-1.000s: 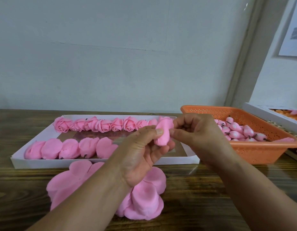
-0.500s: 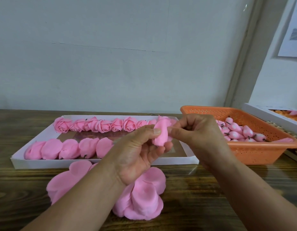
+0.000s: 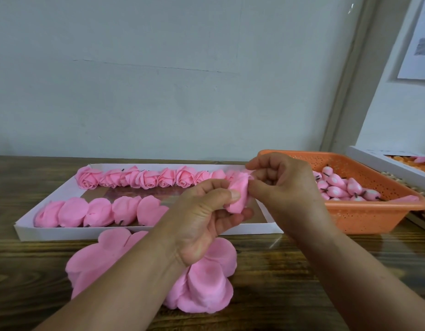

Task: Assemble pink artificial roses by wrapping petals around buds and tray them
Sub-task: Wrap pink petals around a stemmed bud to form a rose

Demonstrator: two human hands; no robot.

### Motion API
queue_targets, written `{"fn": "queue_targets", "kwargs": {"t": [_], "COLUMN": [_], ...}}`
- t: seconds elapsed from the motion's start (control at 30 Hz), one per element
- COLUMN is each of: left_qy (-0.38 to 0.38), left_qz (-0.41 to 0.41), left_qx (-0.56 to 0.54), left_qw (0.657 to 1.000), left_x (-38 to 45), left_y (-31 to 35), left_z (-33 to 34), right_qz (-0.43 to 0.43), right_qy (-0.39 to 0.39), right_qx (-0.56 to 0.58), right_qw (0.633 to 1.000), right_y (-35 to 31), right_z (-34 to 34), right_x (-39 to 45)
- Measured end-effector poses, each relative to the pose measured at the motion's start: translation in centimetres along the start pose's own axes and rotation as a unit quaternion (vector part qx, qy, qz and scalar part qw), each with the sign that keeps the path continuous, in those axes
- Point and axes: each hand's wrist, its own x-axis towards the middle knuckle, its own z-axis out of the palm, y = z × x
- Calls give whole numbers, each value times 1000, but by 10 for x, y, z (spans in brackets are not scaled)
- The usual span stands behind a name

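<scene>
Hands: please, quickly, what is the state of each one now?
Left hand: fingers grip the half-wrapped rose.
Right hand: fingers pinch the same rose.

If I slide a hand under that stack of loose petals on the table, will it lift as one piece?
Probably not. The loose petals look thin and soft, overlapping in fanned layers, so they would likely flop and slide apart. They seem very light, so a push might scatter them.

Wooden table [image 3: 278, 271], white tray [image 3: 139, 231], orange basket [image 3: 373, 216], loose petals [image 3: 206, 283]
</scene>
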Motion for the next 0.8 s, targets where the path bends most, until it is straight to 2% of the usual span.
{"fn": "queue_targets", "kwargs": {"t": [0.17,0.27,0.37,0.5,0.63,0.8], "left_qy": [21,38,54,55,45,63], "left_qz": [21,37,54,70,77,89], "left_qx": [11,9,-8,-22,17,86], "left_qw": [999,999,997,996,996,990], "left_x": [1,2,3,4,4,4], "left_y": [-2,-3,-3,-5,-9,-14], "left_z": [1,1,2,0,-1,0], "right_qz": [7,57,121,141,102,68], "right_qy": [-4,-20,-69,-136,-117,-62], "right_qx": [13,74,115,76,100,47], "right_qw": [1000,995,984,978,983,995], "right_y": [3,4,5,6,3,2], "right_z": [0,-3,-10,-13,-11,-7], "right_x": [0,2,6,6,3,3]}}
